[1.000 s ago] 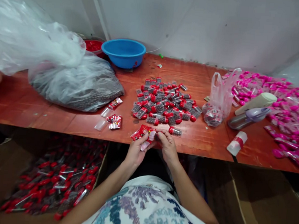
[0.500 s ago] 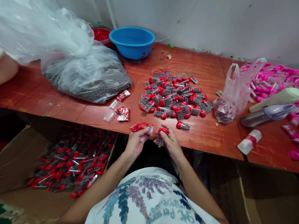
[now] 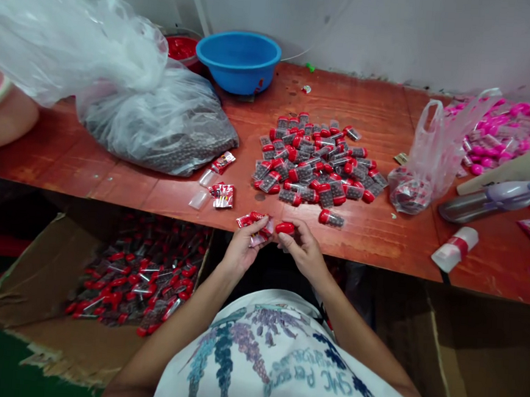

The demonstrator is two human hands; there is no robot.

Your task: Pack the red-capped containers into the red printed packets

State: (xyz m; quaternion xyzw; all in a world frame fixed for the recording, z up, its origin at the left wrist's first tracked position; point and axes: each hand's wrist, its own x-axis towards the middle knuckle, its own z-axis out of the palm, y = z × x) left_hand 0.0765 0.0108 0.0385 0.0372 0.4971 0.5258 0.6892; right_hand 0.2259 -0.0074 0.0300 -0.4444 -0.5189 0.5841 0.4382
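Note:
My left hand (image 3: 244, 246) is closed on a small bunch of red printed packets (image 3: 262, 224) at the table's front edge. Close beside it, my right hand (image 3: 306, 244) pinches a red-capped container (image 3: 285, 227); its clear body is mostly behind the fingers. Just beyond my hands lies a pile of clear containers (image 3: 316, 166) with red caps and dark beads inside. One single container (image 3: 331, 218) rests nearer the edge. Left of my hands are loose red packets (image 3: 223, 196) and clear empty pieces (image 3: 199, 200).
A large plastic bag of dark beads (image 3: 169, 130) and a blue basin (image 3: 237, 68) stand at the back left. Below is a cardboard box (image 3: 34, 272) of red-capped containers. On the right are a small plastic bag (image 3: 413, 185), two bottles (image 3: 489, 201) and pink items (image 3: 503, 141).
My right hand has turned the container so that its red cap faces up and its body shows less. The left hand still holds the packets. The whole view has shifted slightly.

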